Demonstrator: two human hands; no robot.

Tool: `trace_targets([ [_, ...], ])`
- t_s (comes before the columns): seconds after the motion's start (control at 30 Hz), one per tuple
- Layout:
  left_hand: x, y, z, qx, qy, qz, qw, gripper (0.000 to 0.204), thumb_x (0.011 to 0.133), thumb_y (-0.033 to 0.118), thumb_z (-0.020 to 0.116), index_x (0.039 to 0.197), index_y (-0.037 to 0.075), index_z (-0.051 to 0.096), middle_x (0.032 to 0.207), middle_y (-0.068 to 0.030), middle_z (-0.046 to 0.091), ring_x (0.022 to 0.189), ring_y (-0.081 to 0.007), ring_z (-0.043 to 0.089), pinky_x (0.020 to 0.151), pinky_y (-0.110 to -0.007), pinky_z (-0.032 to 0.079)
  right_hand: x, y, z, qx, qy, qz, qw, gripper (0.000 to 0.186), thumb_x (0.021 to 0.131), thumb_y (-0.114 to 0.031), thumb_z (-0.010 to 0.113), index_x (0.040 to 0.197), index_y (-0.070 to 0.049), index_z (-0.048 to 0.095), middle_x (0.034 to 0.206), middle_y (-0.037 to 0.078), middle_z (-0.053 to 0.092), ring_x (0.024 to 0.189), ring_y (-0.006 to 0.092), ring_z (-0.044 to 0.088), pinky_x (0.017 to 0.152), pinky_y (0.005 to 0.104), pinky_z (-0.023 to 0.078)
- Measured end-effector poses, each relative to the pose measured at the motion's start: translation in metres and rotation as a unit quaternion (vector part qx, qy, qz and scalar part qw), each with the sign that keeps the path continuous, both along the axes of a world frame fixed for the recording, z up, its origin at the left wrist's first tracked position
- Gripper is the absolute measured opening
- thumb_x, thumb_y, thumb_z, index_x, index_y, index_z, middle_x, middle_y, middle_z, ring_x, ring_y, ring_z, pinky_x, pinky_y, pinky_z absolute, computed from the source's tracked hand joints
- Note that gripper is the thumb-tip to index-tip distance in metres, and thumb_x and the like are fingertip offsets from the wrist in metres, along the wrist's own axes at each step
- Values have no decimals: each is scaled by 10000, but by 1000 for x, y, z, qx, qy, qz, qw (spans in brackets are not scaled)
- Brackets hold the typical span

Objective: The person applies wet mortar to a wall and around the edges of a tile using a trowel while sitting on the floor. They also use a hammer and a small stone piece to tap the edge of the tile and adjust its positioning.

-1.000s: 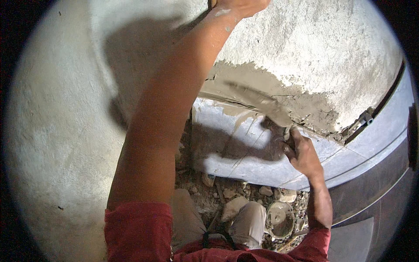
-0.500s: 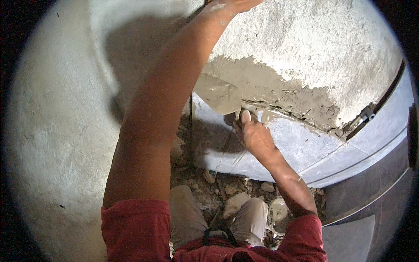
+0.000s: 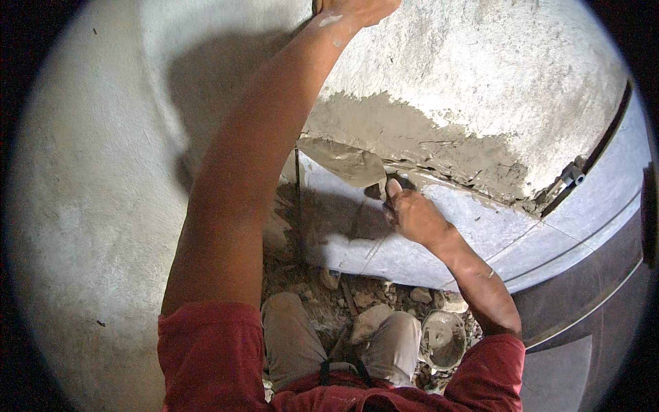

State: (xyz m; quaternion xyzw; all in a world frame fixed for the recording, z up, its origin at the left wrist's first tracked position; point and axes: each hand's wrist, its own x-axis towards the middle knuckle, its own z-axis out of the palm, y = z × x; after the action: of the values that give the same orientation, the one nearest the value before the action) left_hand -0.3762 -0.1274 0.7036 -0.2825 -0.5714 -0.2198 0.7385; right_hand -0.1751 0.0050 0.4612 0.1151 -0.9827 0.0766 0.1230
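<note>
- I see the trowel [image 3: 349,166] just left of the right hand [image 3: 419,216], which grips its handle, below the mortar band [image 3: 412,132].
- A second ago, I saw both farther right.
- Its blade looks wet, smeared grey-brown.
- Left hand [image 3: 367,8] cut off; I can't tell its grip.

L hand [image 3: 366,9] cropped, trowel [image 3: 351,167] part-hidden at hndl

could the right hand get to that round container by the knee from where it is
Probably yes: the round container sits open beside the right knee, and nothing visible lies over it. The right hand does hold a trowel by the wet mortar, though, and depth is hard to judge.
</note>
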Motion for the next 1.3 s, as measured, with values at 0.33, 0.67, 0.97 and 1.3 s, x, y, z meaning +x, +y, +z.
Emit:
trace_targets([
  [0.33,4,0,0,0,7,14,1000,710,865,459,556,1431,72,375,1492,-197,323,1391,-366,259,1107,-614,139,41,32,95,29,-200,-76,976,478,896,-313,601,1223,4,455,1030,256,645,969,394,628,900,479,493],
  [0.67,2,3,-1,9,31,1,999,689,855,461,565,1401,67,416,1463,-200,362,1363,-370,301,1093,-610,174,25,39,60,-86,206,-51,973,271,889,-188,612,1056,-40,457,764,263,604,723,457,631,613,515,506],
  [0.97,0,0,-1,12,31,15,999,665,862,451,563,1387,64,432,1461,-209,363,1359,-373,307,1091,-607,179,23,35,7,30,104,-79,991,259,817,-72,586,1031,-35,445,799,226,626,701,437,649,590,524,531],
  [1.3,3,-1,-1,0,9,2,1000,660,863,440,566,1391,68,430,1471,-213,347,1370,-370,291,1101,-600,164,24,50,-27,57,67,-41,995,267,867,-83,528,1111,14,480,785,224,635,662,435,642,578,504,537],
])
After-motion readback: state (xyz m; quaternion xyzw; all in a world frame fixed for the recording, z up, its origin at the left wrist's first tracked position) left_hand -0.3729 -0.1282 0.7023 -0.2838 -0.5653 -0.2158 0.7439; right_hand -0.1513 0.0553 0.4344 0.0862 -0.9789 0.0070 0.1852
